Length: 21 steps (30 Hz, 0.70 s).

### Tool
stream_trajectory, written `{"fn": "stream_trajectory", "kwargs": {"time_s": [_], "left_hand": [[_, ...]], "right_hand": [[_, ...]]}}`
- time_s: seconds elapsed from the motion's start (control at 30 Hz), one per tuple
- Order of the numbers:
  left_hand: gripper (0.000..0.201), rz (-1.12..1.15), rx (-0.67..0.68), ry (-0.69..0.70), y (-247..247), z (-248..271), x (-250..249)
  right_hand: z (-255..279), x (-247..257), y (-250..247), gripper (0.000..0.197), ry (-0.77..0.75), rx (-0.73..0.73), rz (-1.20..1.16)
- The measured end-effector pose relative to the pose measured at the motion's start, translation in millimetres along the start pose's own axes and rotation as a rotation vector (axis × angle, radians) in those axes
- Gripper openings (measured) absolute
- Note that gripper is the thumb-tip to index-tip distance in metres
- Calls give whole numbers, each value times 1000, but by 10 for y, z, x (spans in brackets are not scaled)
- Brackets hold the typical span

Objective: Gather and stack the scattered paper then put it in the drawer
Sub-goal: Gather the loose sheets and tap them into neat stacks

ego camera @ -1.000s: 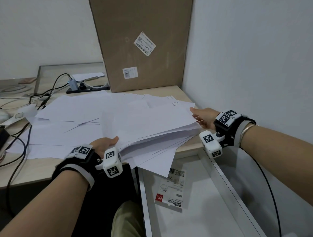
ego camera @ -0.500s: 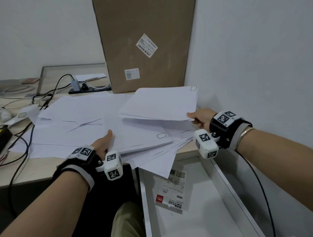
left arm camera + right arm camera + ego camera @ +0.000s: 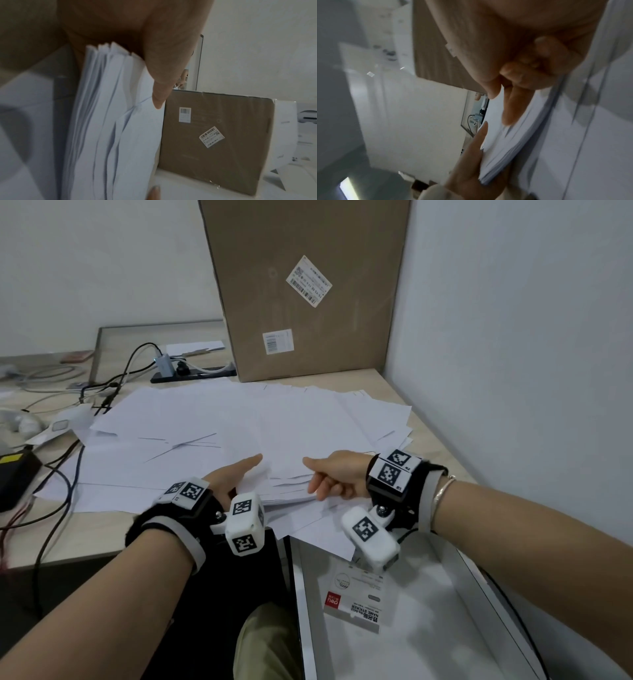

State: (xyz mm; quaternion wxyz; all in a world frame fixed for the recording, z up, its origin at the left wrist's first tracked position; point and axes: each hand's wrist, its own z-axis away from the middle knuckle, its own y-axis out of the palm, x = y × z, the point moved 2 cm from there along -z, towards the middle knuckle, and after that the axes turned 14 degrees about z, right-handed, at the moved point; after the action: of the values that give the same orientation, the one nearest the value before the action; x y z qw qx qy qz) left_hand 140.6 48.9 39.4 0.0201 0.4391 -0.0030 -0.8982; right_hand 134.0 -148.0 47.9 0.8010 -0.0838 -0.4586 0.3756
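Observation:
White paper sheets [image 3: 191,426] lie fanned across the wooden desk [image 3: 442,446]. At the near edge a thicker stack of paper [image 3: 287,470] is held from both sides. My left hand [image 3: 239,477] pinches its left corner, thumb on top and fingers underneath; the left wrist view shows the stack's edge [image 3: 111,121] under the thumb. My right hand [image 3: 322,477] grips the stack's near right edge with curled fingers, and the right wrist view shows the stack [image 3: 513,142] there too. The white drawer [image 3: 428,631] stands open below the desk edge at the right.
A tall cardboard box [image 3: 308,289] leans against the back wall. Cables [image 3: 58,474] and a hub [image 3: 164,364] crowd the left side of the desk. A sticker pack [image 3: 356,601] lies in the drawer. The grey wall [image 3: 513,371] borders the right.
My right hand, which was lifting a bundle of sheets at the right, has laid it down on the pile and moved left to the near edge, close to my left hand.

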Motion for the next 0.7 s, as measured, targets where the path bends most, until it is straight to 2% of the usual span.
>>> {"fn": "stream_trajectory", "kwargs": {"time_s": [0.07, 0.13, 0.17, 0.2, 0.23, 0.3, 0.37, 0.47, 0.5, 0.6, 0.7], "left_hand": [[51, -26, 11, 45, -66, -10, 5], [83, -107, 158, 43, -61, -40, 12], [96, -197, 164, 96, -67, -80, 29], [99, -214, 149, 49, -79, -85, 56], [88, -202, 65, 30, -84, -91, 40], [47, -189, -12, -21, -5, -150, -2], [36, -244, -113, 13, 47, -174, -14], [21, -214, -105, 1, 72, -154, 11], [24, -246, -87, -15, 54, -123, 7], [59, -323, -18, -124, -63, -74, 1], [64, -221, 69, -123, -92, -38, 0]], "right_hand": [[-14, -43, -214, 45, -24, -219, 41], [-88, -140, -505, 35, 7, -446, 66], [-118, -196, -628, 35, 28, -514, 130], [-155, -259, -715, 37, 57, -531, 207], [-170, -309, -765, 38, 89, -520, 280], [-218, -380, -796, 31, 108, -488, 324], [-283, -423, -811, 27, 98, -478, 258], [-360, -453, -832, 39, 169, -458, 204], [-355, -443, -823, 40, 182, -442, 223], [-308, -397, -752, 45, 185, -355, 338], [-335, -433, -719, 74, 131, -307, 333]]}}
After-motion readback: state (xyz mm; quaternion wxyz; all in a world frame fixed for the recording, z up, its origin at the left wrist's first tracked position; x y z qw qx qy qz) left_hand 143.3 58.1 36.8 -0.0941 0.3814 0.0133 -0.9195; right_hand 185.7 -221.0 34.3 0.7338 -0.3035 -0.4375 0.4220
